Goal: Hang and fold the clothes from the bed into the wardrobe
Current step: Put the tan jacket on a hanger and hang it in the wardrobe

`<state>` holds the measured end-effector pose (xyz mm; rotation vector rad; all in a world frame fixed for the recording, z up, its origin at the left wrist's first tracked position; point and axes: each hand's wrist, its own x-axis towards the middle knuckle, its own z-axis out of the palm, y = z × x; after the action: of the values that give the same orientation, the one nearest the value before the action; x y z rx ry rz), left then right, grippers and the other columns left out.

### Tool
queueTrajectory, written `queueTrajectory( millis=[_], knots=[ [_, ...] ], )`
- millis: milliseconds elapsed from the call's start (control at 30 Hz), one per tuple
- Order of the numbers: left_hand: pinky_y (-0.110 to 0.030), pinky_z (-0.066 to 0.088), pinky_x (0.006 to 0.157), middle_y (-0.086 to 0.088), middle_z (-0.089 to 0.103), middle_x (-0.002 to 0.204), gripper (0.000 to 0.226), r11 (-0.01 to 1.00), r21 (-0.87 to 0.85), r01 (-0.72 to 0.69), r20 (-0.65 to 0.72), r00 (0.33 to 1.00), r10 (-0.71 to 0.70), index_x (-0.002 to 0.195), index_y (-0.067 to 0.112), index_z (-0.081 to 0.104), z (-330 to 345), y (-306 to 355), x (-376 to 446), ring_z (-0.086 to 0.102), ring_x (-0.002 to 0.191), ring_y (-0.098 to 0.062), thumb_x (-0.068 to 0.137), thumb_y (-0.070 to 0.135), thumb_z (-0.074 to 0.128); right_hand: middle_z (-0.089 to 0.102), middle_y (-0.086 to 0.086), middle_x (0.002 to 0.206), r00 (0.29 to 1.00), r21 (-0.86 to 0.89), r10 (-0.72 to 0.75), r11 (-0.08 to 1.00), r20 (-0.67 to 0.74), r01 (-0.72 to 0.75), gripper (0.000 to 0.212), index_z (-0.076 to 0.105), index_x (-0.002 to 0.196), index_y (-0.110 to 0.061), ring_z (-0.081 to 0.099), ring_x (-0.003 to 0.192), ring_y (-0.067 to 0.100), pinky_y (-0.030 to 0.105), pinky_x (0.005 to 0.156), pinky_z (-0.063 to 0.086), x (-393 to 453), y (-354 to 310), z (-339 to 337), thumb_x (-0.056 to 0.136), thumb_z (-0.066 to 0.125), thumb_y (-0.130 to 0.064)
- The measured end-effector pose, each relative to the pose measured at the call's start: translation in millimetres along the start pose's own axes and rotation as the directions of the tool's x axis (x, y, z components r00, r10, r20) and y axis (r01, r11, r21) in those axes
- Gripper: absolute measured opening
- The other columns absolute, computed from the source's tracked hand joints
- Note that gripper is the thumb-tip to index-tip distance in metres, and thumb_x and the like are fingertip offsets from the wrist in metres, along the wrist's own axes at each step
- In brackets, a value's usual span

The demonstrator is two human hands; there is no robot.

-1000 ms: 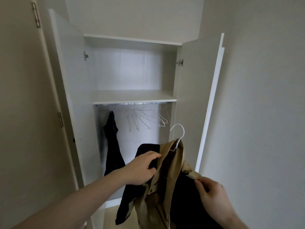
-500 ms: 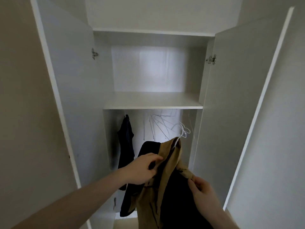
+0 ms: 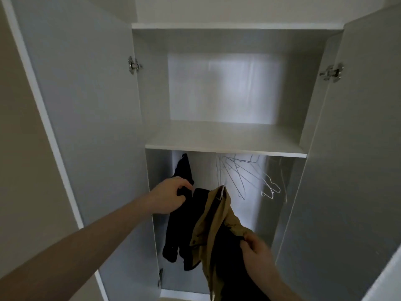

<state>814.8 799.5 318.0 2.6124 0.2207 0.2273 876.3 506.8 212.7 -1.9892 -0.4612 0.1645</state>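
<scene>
Left hand reached further left, gripping black-and-tan jacket

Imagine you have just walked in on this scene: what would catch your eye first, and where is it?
First, the tan and black jacket on a white hanger, held in the open wardrobe: the left hand grips its dark shoulder, the right hand pinches its tan edge. Behind it, a dark garment hangs at the left, and bare wire hangers cluster to the right under the shelf.
</scene>
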Motion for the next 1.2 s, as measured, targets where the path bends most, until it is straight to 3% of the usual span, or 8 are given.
queueTrajectory(
  millis=[100,200,367,467,600,800,967,1200],
  knots=[
    [-0.018,0.037,0.097,0.004,0.056,0.131,0.041,0.998,0.020,0.060,-0.085,0.995,-0.058,0.128,0.022,0.065,-26.2,-27.1,39.2,0.053,0.124,-0.014,0.090,0.007,0.060,0.067,-0.013,0.095,1.000,-0.037,0.011,0.999,-0.012,-0.012,0.025,0.069,0.101,-0.025,0.058,0.085,-0.001,0.008,0.073,0.041,30.7,5.3,19.9,0.100,0.051,-0.009],
    [-0.020,0.036,0.093,-0.007,0.058,0.131,0.041,0.994,0.043,0.105,-0.173,0.980,-0.096,0.125,0.017,0.067,-52.6,-53.3,80.0,0.055,0.123,-0.022,0.086,0.004,0.063,0.072,0.002,0.100,1.000,-0.097,0.006,0.995,-0.031,-0.009,0.021,0.071,0.107,-0.013,0.056,0.077,0.003,0.017,0.079,0.047,58.7,10.0,41.6,0.099,0.052,-0.011],
    [-0.021,0.037,0.088,-0.013,0.053,0.131,0.038,0.991,0.036,0.127,-0.247,0.962,-0.114,0.122,0.013,0.068,-87.2,-89.2,143.6,0.057,0.118,-0.029,0.086,0.002,0.064,0.062,-0.021,0.099,0.997,-0.160,-0.003,0.987,-0.083,-0.010,0.030,0.066,0.117,-0.033,0.050,0.080,-0.012,-0.004,0.069,0.034,100.0,8.2,79.5,0.101,0.048,-0.014],
    [-0.026,0.041,0.098,-0.012,0.047,0.139,0.042,0.990,0.062,0.125,-0.235,0.966,-0.107,0.129,0.015,0.063,-99.3,-107.9,174.3,0.053,0.124,-0.028,0.088,0.008,0.065,0.063,-0.017,0.099,0.992,-0.167,0.050,0.984,-0.114,-0.068,0.030,0.066,0.123,-0.029,0.053,0.080,-0.004,0.004,0.068,0.035,124.0,11.2,104.5,0.102,0.046,-0.017],
    [-0.032,0.041,0.107,-0.012,0.044,0.146,0.046,0.986,0.110,0.125,-0.185,0.977,-0.103,0.135,0.017,0.059,-108.0,-125.9,205.2,0.052,0.127,-0.030,0.090,0.016,0.065,0.067,-0.010,0.101,0.975,-0.149,0.107,0.979,-0.193,-0.137,0.032,0.067,0.126,-0.024,0.060,0.087,0.009,0.028,0.085,0.049,150.2,21.1,133.8,0.101,0.046,-0.020],
    [-0.033,0.036,0.112,-0.012,0.039,0.154,0.052,0.974,0.172,0.147,-0.117,0.985,-0.128,0.145,0.018,0.051,-110.7,-145.4,236.5,0.046,0.137,-0.030,0.095,0.028,0.062,0.067,-0.013,0.087,0.958,-0.220,0.086,0.964,-0.274,-0.149,0.023,0.069,0.107,-0.030,0.057,0.075,0.007,0.028,0.072,0.043,174.0,21.0,168.4,0.097,0.050,-0.022],
    [-0.035,0.031,0.120,-0.013,0.033,0.162,0.061,0.958,0.204,0.200,-0.056,0.980,-0.193,0.153,0.015,0.042,-110.0,-162.8,254.7,0.037,0.147,-0.030,0.100,0.040,0.057,0.067,-0.015,0.088,0.958,-0.181,0.048,0.978,-0.282,-0.102,0.023,0.070,0.102,-0.027,0.060,0.077,0.005,0.023,0.075,0.047,206.2,15.5,200.7,0.096,0.049,-0.019],
    [-0.036,0.032,0.118,-0.013,0.036,0.162,0.066,0.938,0.274,0.213,0.037,0.972,-0.231,0.155,0.009,0.037,-98.2,-174.2,275.6,0.036,0.146,-0.031,0.105,0.052,0.039,0.066,-0.016,0.080,0.949,-0.226,0.102,0.959,-0.299,-0.174,0.028,0.063,0.093,-0.034,0.063,0.071,0.007,0.027,0.071,0.056,263.2,14.5,231.2,0.085,0.037,-0.037]
  ],
)
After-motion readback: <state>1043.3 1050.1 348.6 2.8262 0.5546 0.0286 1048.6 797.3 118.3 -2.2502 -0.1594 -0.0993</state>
